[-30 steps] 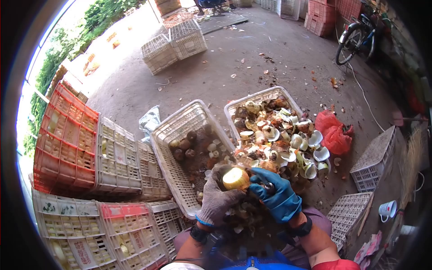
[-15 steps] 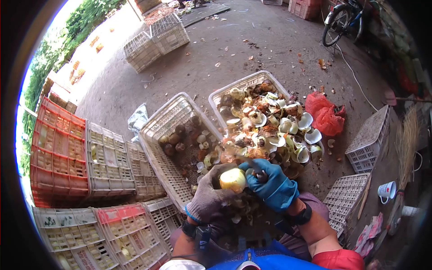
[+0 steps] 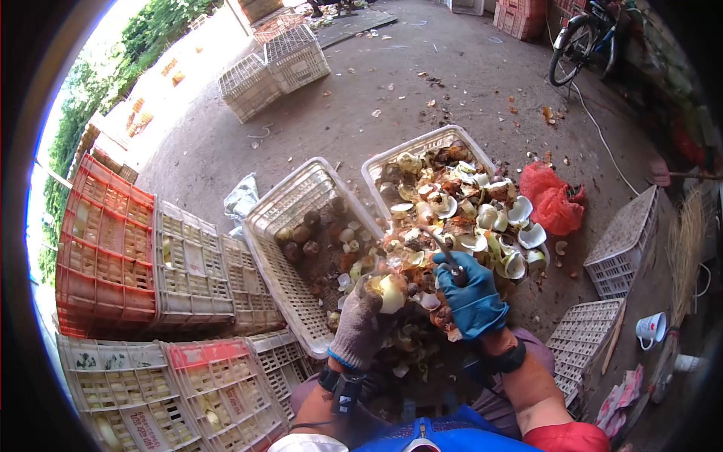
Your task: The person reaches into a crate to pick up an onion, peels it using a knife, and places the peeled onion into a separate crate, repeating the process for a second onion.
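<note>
In the head view, my left hand (image 3: 358, 325), in a greyish knit glove, is closed around a pale, partly peeled onion (image 3: 392, 294). My right hand (image 3: 474, 301) wears a blue glove and grips a small knife (image 3: 449, 258) by its dark handle, the blade pointing up and to the left. A gap separates the knife from the onion. Just beyond both hands lies a heap of onion skins and cut layers (image 3: 471, 215), spilling over a white plastic crate (image 3: 370, 175). Left of it, another white crate (image 3: 260, 233) holds several brownish onions (image 3: 301, 233) and debris.
Red and white crates (image 3: 109, 248) filled with pale onions stand stacked at my left. A red mesh bag (image 3: 553, 200) lies right of the heap. Further right are grey crates (image 3: 584, 339), a white mug (image 3: 651, 328) and a broom (image 3: 681, 248). A bicycle (image 3: 576, 49) stands far off.
My right hand with the knife has drawn away from the onion to the right and slightly upward. The left hand has turned the onion a little. The whole view has shifted slightly.
</note>
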Demonstrator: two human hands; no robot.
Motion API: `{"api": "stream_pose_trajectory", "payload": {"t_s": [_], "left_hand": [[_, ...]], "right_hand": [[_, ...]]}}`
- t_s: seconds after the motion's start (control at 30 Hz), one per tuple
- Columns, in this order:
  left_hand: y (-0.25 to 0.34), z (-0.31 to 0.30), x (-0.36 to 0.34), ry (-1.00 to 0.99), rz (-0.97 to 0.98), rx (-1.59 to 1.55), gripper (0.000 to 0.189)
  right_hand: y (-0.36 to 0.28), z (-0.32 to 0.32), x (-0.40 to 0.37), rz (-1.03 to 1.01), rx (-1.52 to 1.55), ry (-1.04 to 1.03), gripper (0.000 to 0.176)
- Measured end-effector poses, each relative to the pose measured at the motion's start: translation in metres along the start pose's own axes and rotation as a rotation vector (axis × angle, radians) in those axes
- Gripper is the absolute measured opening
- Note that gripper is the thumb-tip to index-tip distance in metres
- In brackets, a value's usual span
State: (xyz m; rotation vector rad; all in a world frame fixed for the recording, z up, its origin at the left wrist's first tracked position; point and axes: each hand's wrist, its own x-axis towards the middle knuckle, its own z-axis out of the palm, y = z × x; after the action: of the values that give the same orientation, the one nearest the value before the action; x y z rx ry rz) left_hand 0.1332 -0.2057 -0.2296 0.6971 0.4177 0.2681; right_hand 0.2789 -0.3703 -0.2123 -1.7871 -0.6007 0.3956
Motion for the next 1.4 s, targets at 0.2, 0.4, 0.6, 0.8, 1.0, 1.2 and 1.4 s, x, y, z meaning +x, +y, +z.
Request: {"api": "stream_pose_trajectory", "payload": {"t_s": [0.2, 0.4, 0.6, 0.8, 1.0, 1.2, 1.4], "left_hand": [[0.01, 0.013, 0.004, 0.049, -0.069, 0.183, 0.055], [0.02, 0.023, -0.004, 0.036, -0.135, 0.518, 0.051], [0.009, 0.017, 0.002, 0.02, -0.163, 0.191, 0.057], [-0.014, 0.023, 0.005, 0.182, 0.028, 0.611, 0.058], [-0.003, 0.021, 0.007, 0.204, -0.037, 0.096, 0.039], [-0.007, 0.011, 0.009, 0.153, -0.044, 0.216, 0.046], [-0.006, 0.009, 0.007, 0.025, -0.093, -0.102, 0.049]], "right_hand": [[-0.026, 0.004, -0.004, 0.025, 0.158, -0.241, 0.051], [-0.017, 0.004, -0.006, -0.158, 0.003, -0.225, 0.041], [-0.015, 0.008, -0.007, 0.009, 0.007, -0.125, 0.026], [0.005, 0.028, -0.01, -0.019, -0.133, 0.029, 0.017], [-0.026, 0.015, -0.006, 0.376, 0.245, -0.128, 0.016], [-0.015, 0.016, -0.008, 0.159, 0.068, -0.064, 0.02], [-0.01, 0.001, 0.002, -0.039, -0.035, -0.074, 0.054]]}}
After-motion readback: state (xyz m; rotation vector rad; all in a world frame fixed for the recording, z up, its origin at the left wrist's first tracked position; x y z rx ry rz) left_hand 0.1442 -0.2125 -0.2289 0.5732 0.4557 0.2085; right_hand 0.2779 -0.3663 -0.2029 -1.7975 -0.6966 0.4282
